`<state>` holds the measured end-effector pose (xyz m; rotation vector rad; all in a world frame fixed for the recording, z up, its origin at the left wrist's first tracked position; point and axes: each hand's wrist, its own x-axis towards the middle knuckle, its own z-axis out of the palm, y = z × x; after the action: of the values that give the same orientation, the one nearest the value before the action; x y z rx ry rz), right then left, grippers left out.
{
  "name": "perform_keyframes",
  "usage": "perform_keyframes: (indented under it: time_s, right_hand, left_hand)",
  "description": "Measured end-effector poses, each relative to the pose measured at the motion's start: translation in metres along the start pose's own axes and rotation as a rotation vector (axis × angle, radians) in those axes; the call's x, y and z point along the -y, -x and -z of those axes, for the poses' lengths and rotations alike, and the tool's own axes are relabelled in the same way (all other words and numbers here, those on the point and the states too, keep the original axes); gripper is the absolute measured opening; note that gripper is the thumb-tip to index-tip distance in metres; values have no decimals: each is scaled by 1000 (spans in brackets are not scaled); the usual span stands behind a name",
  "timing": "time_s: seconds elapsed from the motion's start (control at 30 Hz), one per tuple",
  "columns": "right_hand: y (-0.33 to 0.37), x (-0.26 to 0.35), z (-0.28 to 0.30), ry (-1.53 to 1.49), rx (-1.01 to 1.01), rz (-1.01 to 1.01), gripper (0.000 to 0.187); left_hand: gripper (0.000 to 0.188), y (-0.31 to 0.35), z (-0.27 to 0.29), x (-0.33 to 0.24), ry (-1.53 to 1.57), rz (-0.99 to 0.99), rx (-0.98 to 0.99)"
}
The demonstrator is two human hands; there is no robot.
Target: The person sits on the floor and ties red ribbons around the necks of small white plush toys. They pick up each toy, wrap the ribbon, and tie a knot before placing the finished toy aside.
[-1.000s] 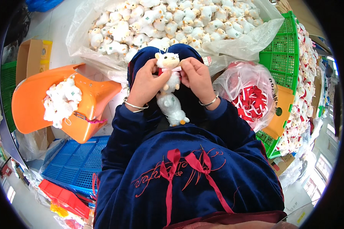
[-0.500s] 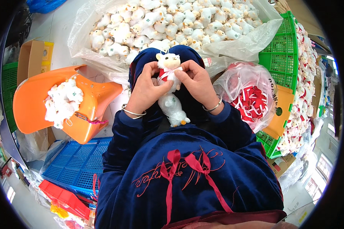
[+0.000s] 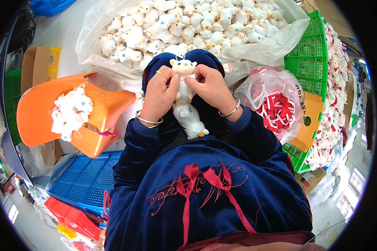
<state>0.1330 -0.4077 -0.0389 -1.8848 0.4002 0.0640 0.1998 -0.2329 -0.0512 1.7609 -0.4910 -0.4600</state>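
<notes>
A small white plush toy with a cream-coloured face stands upright over my lap, facing away from my belly. At its neck is a white ribbon. My left hand pinches one side of the ribbon between thumb and fingers. On the other side, my right hand is closed in a like pinch. The fingers partly hide the neck, and the red cloth there is out of sight. Just below, a second white plush toy lies on my lap, touched by neither hand.
Ahead lies a large clear plastic sheet heaped with plush toys. An orange chair at left bears several toys and small scissors. At right are a bag of red cloth pieces and green crates. A blue crate sits lower left.
Both hands have drawn closer together at the toy's neck. The left hand has turned and moved up, and the red cloth seen before is now hidden. The toy's head has tipped slightly.
</notes>
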Motion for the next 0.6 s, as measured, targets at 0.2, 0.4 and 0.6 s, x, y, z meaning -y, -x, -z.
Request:
perform_keyframes:
  time_s: [0.2,0.4,0.6]
  right_hand:
    - [2,-7,1,-160,78,-2,22]
    - [8,-7,20,-410,236,-68,18]
    - [9,-9,28,-531,214,-102,20]
  left_hand:
    - [19,1,7,17,164,77,38]
    - [39,5,13,-18,146,377,120]
    - [65,10,4,-12,203,304,123]
